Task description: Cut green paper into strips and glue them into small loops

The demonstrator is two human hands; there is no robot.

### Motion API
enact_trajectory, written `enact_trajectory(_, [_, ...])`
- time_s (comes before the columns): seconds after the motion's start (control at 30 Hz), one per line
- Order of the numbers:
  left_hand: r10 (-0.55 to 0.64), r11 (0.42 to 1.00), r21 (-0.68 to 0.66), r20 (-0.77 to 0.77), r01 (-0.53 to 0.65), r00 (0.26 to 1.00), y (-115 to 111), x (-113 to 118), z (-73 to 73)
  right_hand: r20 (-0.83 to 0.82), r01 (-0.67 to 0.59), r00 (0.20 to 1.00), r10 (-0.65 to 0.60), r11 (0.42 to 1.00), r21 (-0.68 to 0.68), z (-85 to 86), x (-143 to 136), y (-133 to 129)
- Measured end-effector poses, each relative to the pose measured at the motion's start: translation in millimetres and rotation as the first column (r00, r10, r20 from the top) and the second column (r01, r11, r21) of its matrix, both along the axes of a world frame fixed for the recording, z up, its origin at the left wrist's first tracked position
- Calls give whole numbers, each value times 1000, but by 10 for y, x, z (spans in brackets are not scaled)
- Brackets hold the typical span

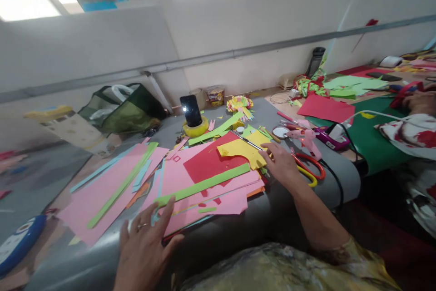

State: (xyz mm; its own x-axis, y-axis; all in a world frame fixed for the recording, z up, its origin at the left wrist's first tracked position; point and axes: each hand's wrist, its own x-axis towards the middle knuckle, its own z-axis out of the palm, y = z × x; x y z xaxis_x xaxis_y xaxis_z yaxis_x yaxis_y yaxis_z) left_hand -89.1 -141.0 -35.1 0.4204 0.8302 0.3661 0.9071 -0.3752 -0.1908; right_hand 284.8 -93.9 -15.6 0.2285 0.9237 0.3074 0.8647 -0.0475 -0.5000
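My left hand (146, 241) is spread at the front edge of the table, its index fingertip at the near end of a long green paper strip (211, 184). The strip lies across pink paper sheets (218, 202). My right hand (281, 164) rests with fingers stretched over a cut yellow paper piece (235, 148). Its fingertips are at the end of a slim dark-and-silver pen-like tool (247, 140) lying on that piece. Under the yellow piece is a red sheet (200, 164). Small red and green scraps lie on the pink paper.
Scissors with red and yellow handles (311, 168) and a pink glue gun (306, 141) lie right of my right hand. A phone (191, 110) stands in a yellow tape roll (196, 127). Left are a green bag (126, 105) and blue case (22, 241). A co-worker's hand (420, 100) is at far right.
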Motion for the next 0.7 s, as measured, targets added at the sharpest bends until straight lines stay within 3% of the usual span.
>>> enact_trajectory(0.07, [1,997,72,-10,0,1000,44,107,256,115,45,993,-42,999,-24,116,38,59])
enact_trajectory(0.13, [-42,997,59,-20,43,999,147,338,471,207,55,978,-29,991,-125,191,21,154])
enact_trajectory(0.23, [-210,973,-93,31,212,977,368,866,604,245,60,969,10,959,-276,190,-46,311])
enact_trajectory(0.33, [-250,916,-304,75,261,965,564,1347,548,230,65,973,8,949,-309,108,-78,410])
enact_trajectory(0.4, [-248,889,-376,86,262,965,650,1519,488,217,71,976,-4,950,-304,65,-75,428])
enact_trajectory(0.7, [-210,829,-429,356,359,910,812,1488,330,63,113,993,-102,967,-226,188,47,140])
